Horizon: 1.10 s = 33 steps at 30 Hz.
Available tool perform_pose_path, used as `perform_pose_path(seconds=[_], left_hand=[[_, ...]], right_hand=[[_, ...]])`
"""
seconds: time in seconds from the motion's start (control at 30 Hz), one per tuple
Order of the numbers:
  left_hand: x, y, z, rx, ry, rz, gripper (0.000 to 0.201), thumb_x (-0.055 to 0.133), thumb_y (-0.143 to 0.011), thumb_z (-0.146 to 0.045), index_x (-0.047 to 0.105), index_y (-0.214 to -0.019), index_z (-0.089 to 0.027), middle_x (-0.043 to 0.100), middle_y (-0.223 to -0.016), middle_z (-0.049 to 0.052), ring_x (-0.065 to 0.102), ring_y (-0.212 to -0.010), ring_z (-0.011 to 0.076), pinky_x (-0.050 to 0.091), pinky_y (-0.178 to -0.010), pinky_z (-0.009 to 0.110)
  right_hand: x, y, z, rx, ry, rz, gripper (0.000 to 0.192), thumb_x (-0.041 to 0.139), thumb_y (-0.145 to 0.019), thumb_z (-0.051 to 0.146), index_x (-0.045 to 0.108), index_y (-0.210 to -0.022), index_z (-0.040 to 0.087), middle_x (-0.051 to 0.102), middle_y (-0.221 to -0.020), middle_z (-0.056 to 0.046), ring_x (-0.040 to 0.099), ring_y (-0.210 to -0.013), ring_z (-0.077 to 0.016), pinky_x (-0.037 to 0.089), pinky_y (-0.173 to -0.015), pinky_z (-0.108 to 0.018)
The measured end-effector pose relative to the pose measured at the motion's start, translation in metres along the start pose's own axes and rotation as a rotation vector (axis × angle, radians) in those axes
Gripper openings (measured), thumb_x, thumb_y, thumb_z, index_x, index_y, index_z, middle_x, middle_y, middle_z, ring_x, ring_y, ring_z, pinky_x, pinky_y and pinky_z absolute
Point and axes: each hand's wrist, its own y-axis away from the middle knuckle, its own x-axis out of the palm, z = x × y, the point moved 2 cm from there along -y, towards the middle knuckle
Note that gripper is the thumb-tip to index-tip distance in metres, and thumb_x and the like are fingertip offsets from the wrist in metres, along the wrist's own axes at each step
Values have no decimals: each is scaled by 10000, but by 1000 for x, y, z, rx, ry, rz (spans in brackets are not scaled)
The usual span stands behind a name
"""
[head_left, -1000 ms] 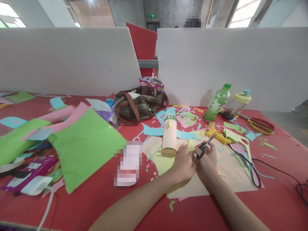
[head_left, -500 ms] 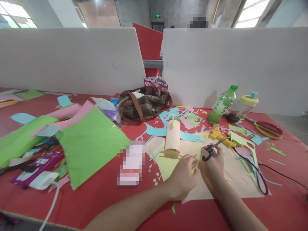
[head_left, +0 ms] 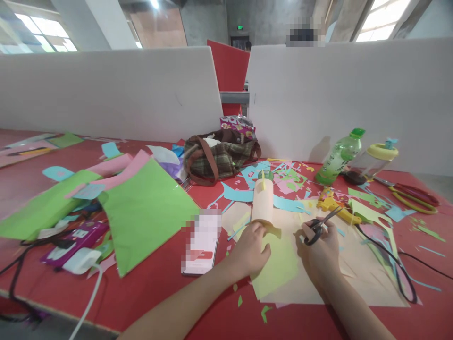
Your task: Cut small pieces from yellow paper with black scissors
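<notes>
My right hand (head_left: 322, 243) grips a small pair of scissors (head_left: 330, 217) by its black handles, the blades pointing up and away to the right. At the near end of a pale peach paper roll (head_left: 263, 200) is my left hand (head_left: 249, 248), fingertips against that end and thumb held apart. The roll lies with its far end round a green-topped piece; a small yellow strip stands on it and a blue paper strip (head_left: 239, 194) extends on both sides. A curled yellowish flap (head_left: 274, 230) shows at its near end. Yellow paper (head_left: 278, 274) lies under the left hand.
A phone (head_left: 201, 248) lies left of my left hand, beside a large green sheet (head_left: 148, 212). Beyond my right hand are a yellow glue gun (head_left: 336, 210), a green bottle (head_left: 339, 158), a clear jar (head_left: 375, 163) and larger scissors (head_left: 414, 196). A plaid bag (head_left: 226, 158) sits behind.
My left hand has moved left, away from my right hand, to the near end of the paper roll. The right hand still holds the scissors. The whole view has shifted slightly.
</notes>
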Motion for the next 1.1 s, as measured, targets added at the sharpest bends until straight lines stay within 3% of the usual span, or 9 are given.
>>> perform_pose_path(seconds=[0.23, 0.4, 0.53, 0.63, 0.7, 0.77, 0.87, 0.97, 1.1], left_hand=[[4, -14, -3, 1, 57, -1, 301, 446, -709, -209, 485, -994, -121, 496, -1046, 109, 428, -1013, 225, 361, -879, 367], [10, -6, -11, -37, 87, 30, 180, 392, -732, -173, 551, -815, -158, 574, -868, 50, 530, -828, 152, 447, -738, 268], [9, 5, -11, -59, 32, 17, 133, 421, -698, -152, 555, -692, -153, 544, -860, 71, 493, -878, 203, 416, -771, 345], [-2, 13, -8, -26, -103, -48, 121, 426, -708, -172, 547, -701, -167, 469, -1028, 81, 422, -989, 239, 367, -820, 393], [-17, 18, -2, -18, -273, -165, 154, 405, -732, -182, 536, -814, -169, 429, -1084, 93, 410, -1001, 236, 343, -842, 395], [-34, 23, 8, -94, -451, -279, 254, 401, -743, -200, 489, -974, -142, 418, -1094, 133, 399, -1006, 259, 343, -832, 400], [-56, 33, 27, -383, -672, -376, 437, 421, -748, -297, 382, -1125, -80, 420, -1071, 198, 410, -969, 307, 365, -764, 412], [-63, 43, 42, -624, -745, -304, 564, 409, -738, -386, 296, -1199, -81, 459, -957, 189, 453, -857, 310, 399, -628, 381], [-59, 48, 49, -698, -711, -219, 614, 413, -716, -416, 228, -1235, -145, 461, -929, 156, 455, -851, 302, 398, -579, 351]], right_hand=[[1, 2, 0, 1, 20, 9, 371, 632, -603, 239, 430, -910, 286, 497, -778, 65, 475, -425, -43, 372, -332, -156], [2, 0, 1, -1, 27, 5, 373, 643, -589, 235, 437, -897, 274, 499, -763, 65, 494, -446, -52, 388, -346, -158], [2, 1, 0, 7, 30, 5, 368, 648, -588, 236, 441, -889, 276, 504, -765, 66, 499, -451, -55, 398, -352, -164], [3, 3, 1, 18, 32, 10, 350, 646, -594, 239, 443, -876, 277, 503, -762, 67, 488, -440, -50, 381, -335, -153], [4, 4, 3, 28, 33, 17, 342, 644, -600, 235, 444, -873, 279, 501, -761, 67, 483, -433, -49, 371, -323, -147], [5, 4, 5, 37, 33, 25, 329, 632, -616, 232, 443, -880, 287, 495, -769, 66, 486, -434, -53, 364, -311, -145], [6, 5, 6, 44, 32, 32, 314, 618, -631, 225, 447, -884, 297, 493, -787, 61, 495, -447, -63, 358, -303, -148], [7, 4, 4, 26, 27, 15, 324, 628, -617, 215, 450, -875, 297, 501, -789, 64, 504, -486, -64, 389, -349, -156], [6, 3, 0, 7, 27, -3, 336, 646, -589, 225, 456, -860, 284, 512, -771, 68, 508, -495, -64, 415, -387, -171]])
